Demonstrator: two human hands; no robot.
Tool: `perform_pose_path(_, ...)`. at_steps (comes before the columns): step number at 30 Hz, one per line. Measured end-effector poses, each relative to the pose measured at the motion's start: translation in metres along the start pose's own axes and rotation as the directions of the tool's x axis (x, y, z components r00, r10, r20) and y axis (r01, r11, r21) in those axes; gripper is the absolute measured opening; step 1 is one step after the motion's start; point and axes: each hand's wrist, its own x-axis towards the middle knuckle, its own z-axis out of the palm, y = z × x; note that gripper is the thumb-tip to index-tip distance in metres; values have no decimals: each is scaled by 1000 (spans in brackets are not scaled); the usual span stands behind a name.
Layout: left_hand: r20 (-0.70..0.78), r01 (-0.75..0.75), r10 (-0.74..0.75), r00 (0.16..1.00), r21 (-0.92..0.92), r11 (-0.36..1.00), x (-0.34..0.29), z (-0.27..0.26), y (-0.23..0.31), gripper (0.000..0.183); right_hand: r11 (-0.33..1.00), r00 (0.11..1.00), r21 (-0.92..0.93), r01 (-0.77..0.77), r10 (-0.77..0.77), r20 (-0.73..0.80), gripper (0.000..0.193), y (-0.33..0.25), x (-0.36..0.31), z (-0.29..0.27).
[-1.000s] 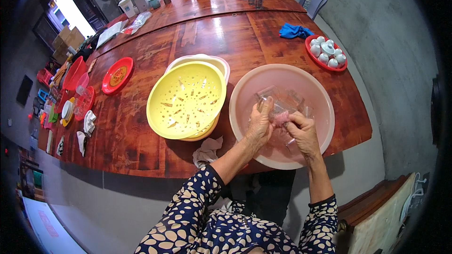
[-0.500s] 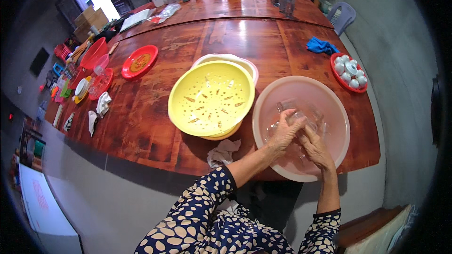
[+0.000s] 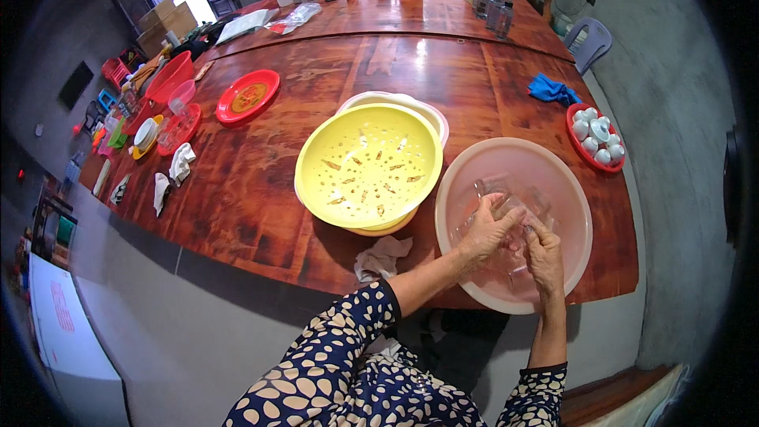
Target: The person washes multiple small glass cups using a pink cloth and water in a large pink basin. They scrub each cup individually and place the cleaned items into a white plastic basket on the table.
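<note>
My left hand (image 3: 488, 231) and my right hand (image 3: 544, 251) are both inside a large pale pink basin (image 3: 553, 168) at the table's near right edge. Together they grip a clear glass (image 3: 512, 207) that lies low in the basin. Other clear glassware shows faintly at the basin's far side, too blurred to make out. Just left of the basin stands a yellow colander (image 3: 368, 164) nested in a cream bowl (image 3: 399, 100).
A crumpled cloth (image 3: 382, 257) lies at the near table edge. A red tray of small white cups (image 3: 596, 138) and a blue cloth (image 3: 553, 89) are at the right. A red plate (image 3: 248, 96), red bowls, jugs and bottles stand farther off on the wooden table (image 3: 261, 182).
The view has shifted so the basin and colander sit further right and nearer. Both hands stay in the basin, turning the glass between them.
</note>
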Motion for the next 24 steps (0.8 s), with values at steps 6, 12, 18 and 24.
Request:
perform_pose_path(6, -133, -252, 286, 949, 222, 942, 2, -4, 10, 63, 965, 954, -106, -242, 256, 155, 21, -14, -15, -11)
perform_pose_path(12, -151, -221, 245, 958, 156, 963, 8, -10, 4, 59, 744, 814, -531, 405, -29, 580, 22, 28, -9, 12)
perform_pose_path(18, -157, -46, 26, 987, -125, 991, -5, -3, 10, 57, 342, 808, -792, 506, 135, 574, 22, 21, -8, 25)
perform_pose_path(24, -127, -129, 100, 987, -250, 959, 9, -17, 0, 62, 397, 830, -838, 375, 259, 494, 22, 22, -9, 31)
